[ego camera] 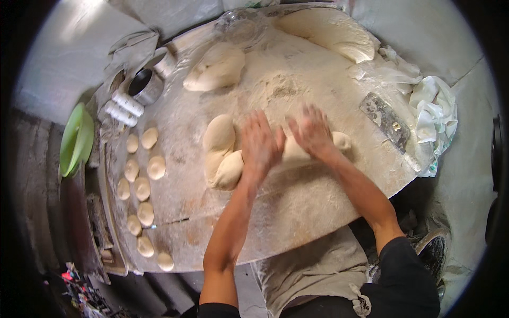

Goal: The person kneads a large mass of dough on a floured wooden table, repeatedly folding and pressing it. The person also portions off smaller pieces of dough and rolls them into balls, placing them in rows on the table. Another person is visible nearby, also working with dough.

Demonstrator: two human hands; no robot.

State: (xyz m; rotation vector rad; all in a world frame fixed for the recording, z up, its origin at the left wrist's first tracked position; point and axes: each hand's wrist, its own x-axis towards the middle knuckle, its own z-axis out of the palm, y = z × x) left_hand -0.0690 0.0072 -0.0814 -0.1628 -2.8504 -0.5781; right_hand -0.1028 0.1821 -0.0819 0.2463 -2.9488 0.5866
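A long roll of dough (295, 153) lies across the floured wooden table (278, 222) before me. My left hand (260, 141) presses flat on its left part, blurred by motion. Over its right part is my right hand (312, 129), fingers spread, the palm by the dough. Just left of my left hand sits a folded piece of dough (220, 153). Loose flour (282, 85) is heaped beyond my hands. A larger lump of dough (216, 67) rests behind, and a big dough mass (332, 31) lies at the far right edge.
Several small dough balls (142, 189) stand along the left side. Metal cups (146, 85) and white rolls (125, 107) are at the far left, a green basin (76, 139) beyond the edge. A flat metal scraper (385, 121) and a plastic bag (435, 119) lie at the right.
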